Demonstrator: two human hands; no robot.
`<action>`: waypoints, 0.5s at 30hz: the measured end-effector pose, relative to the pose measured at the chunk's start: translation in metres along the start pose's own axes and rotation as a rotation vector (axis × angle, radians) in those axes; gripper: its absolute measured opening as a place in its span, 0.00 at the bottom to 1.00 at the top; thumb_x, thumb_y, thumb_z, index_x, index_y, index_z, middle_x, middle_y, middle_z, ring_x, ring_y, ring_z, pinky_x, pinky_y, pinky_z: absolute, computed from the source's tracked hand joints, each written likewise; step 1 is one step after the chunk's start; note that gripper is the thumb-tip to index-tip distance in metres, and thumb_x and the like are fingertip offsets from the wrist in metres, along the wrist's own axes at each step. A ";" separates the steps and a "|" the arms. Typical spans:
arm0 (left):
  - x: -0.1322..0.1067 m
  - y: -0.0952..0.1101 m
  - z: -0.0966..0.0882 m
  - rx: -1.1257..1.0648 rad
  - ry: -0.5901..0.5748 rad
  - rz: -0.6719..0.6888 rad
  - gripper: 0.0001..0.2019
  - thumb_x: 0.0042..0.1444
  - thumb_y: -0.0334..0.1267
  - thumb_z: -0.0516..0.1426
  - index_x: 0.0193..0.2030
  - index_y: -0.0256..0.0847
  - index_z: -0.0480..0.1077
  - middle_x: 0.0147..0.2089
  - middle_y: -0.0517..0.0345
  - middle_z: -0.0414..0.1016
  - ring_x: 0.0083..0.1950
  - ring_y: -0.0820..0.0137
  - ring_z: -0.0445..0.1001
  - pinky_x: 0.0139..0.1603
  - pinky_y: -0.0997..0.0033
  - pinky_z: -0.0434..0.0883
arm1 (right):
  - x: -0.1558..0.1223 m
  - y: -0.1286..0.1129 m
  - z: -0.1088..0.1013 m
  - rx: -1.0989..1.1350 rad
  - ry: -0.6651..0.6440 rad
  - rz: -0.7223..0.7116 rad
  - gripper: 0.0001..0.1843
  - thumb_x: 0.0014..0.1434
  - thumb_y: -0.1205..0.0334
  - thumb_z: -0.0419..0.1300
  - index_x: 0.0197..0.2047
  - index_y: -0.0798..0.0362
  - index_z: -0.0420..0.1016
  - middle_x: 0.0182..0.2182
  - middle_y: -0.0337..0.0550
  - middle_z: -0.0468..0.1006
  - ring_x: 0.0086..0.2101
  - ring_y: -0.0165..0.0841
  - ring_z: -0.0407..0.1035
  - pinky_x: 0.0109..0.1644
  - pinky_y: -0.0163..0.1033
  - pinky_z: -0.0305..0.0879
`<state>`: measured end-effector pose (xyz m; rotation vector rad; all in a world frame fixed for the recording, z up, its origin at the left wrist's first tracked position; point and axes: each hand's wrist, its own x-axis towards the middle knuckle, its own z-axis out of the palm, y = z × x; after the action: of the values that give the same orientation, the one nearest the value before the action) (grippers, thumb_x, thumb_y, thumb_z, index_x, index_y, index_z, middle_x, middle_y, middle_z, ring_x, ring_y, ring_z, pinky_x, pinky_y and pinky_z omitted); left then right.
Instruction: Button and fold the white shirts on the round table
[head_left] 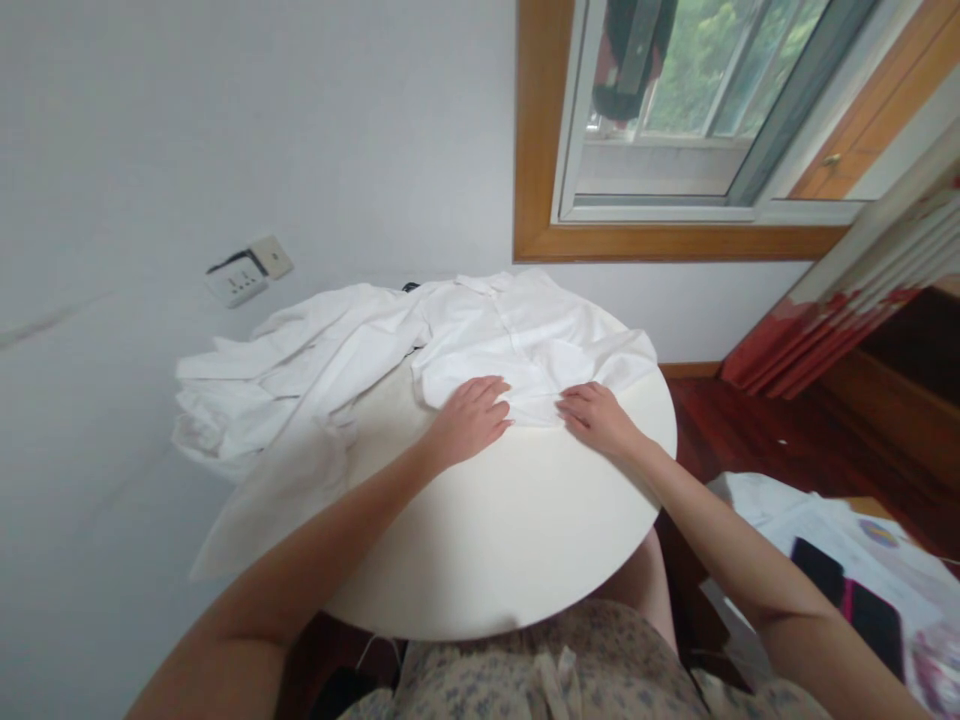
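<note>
- In the head view, a white shirt (pixel 517 325) is lying on a round white table (pixel 510 540), its collar pointing toward the wall (pixel 375 140) and its near edge stretching across the middle of the tabletop.
- The left hand (pixel 474 412) is resting palm down on the shirt's near edge, its fingers bending slightly; whether they are pinching the cloth, I cannot tell.
- The right hand (pixel 592 418) is touching the same edge farther right, fingers pointing inward toward the left hand; its grip is also staying unclear to the eye.
- Between the two hands, a short stretch of white cloth is showing, lightly creasing.
- More white clothing (pixel 300 360) is bunching on the table's left side and hanging over the rim; where it is meeting the shirt, I cannot tell whether the two are joining.
- A pale socket (pixel 238 280) is sitting on the wall, any lettering being too small to read.
- At lower right, printed papers (pixel 810 525) are lying beside a dark phone-like object (pixel 876 625); one sheet is bearing a round coloured emblem (pixel 877 533), and its print is appearing too blurred to read.
</note>
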<state>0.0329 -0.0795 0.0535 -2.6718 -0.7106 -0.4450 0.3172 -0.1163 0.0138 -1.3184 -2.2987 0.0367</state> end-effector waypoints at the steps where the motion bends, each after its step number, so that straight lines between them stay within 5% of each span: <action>1: 0.002 0.002 -0.001 0.001 0.004 -0.017 0.14 0.64 0.43 0.50 0.47 0.40 0.72 0.58 0.47 0.69 0.62 0.59 0.63 0.62 0.55 0.58 | -0.001 -0.001 0.001 -0.031 -0.016 0.003 0.15 0.63 0.60 0.54 0.50 0.51 0.77 0.51 0.51 0.76 0.51 0.43 0.67 0.55 0.51 0.61; 4: 0.004 0.006 -0.005 -0.016 -0.152 -0.077 0.18 0.66 0.45 0.48 0.57 0.40 0.67 0.48 0.48 0.76 0.52 0.61 0.72 0.56 0.56 0.64 | -0.005 -0.007 0.003 -0.036 -0.103 -0.034 0.17 0.65 0.58 0.52 0.53 0.47 0.76 0.56 0.47 0.73 0.55 0.41 0.64 0.56 0.50 0.61; 8: -0.001 0.009 -0.002 -0.040 -0.400 -0.147 0.19 0.68 0.43 0.43 0.44 0.41 0.73 0.38 0.51 0.77 0.40 0.65 0.77 0.40 0.67 0.70 | 0.005 -0.003 0.006 -0.092 -0.150 0.024 0.21 0.67 0.62 0.47 0.59 0.50 0.70 0.58 0.48 0.71 0.58 0.40 0.63 0.57 0.48 0.60; 15: -0.004 0.007 0.029 0.014 -0.492 -0.481 0.21 0.66 0.34 0.44 0.64 0.34 0.61 0.35 0.43 0.78 0.36 0.61 0.78 0.35 0.66 0.70 | 0.058 0.018 0.007 -0.217 -0.164 0.087 0.28 0.60 0.73 0.47 0.64 0.59 0.61 0.62 0.55 0.65 0.56 0.40 0.62 0.58 0.44 0.59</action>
<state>0.0392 -0.0758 0.0242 -2.5978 -1.5027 0.1240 0.3041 -0.0576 0.0258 -1.5771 -2.4355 -0.0813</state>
